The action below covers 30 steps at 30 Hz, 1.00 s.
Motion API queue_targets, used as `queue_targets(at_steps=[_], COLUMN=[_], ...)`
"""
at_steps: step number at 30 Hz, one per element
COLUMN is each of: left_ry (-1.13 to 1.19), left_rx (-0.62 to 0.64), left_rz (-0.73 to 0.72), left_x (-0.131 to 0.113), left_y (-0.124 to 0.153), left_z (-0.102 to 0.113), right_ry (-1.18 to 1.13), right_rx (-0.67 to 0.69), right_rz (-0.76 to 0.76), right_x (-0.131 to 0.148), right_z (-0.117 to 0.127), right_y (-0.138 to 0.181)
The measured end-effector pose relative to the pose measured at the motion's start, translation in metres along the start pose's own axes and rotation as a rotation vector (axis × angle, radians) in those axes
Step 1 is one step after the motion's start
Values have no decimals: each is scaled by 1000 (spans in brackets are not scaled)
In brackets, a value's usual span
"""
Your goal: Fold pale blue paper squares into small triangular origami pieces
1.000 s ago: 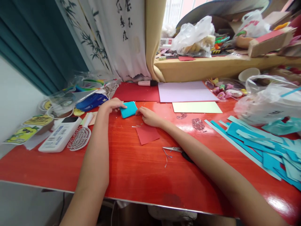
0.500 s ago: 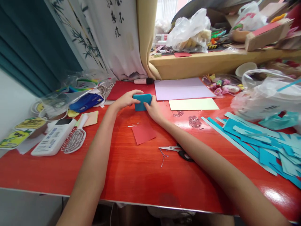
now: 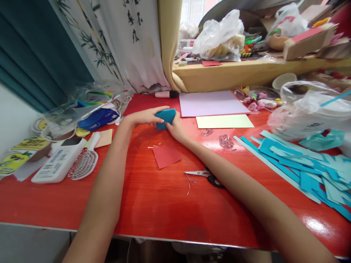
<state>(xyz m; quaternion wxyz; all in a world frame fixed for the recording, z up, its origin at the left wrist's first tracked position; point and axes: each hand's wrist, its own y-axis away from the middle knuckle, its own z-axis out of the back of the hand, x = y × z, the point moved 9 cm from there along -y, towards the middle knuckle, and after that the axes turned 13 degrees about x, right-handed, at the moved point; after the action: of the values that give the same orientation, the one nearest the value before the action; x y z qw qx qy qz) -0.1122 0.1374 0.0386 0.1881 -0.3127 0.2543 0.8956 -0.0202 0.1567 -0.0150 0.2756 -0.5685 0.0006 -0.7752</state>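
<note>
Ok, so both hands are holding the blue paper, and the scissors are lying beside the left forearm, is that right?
Not quite: the scissors lie beside the right forearm, not the left, as the head view shows. The left hand and right hand do both hold the blue paper.

At left, a vented hairbrush (image 3: 84, 164) lies beside a white oblong case (image 3: 56, 166) with a dark panel; a blue pouch (image 3: 100, 118) sits farther back. A bamboo-print curtain (image 3: 115, 47) hangs at the far side. Far right, a knotted plastic bag (image 3: 219, 36) stands on the windowsill (image 3: 225, 76).
</note>
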Motion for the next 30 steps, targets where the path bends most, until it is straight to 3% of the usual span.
queue_targets(at_steps=[12, 19, 24, 30], left_ry=[-121, -207, -261, -247], left_rx=[-41, -21, -140, -81], left_rz=[80, 209, 127, 173], left_x=[-13, -1, -7, 9], left_y=[7, -1, 2, -7], left_z=[3, 2, 18, 13], right_ry=[47, 96, 129, 180], right_rx=[3, 15, 17, -14], right_rz=[19, -36, -26, -35], right_x=[0, -4, -4, -13], right_z=[-1, -1, -1, -2], right_y=[-1, 0, -1, -3])
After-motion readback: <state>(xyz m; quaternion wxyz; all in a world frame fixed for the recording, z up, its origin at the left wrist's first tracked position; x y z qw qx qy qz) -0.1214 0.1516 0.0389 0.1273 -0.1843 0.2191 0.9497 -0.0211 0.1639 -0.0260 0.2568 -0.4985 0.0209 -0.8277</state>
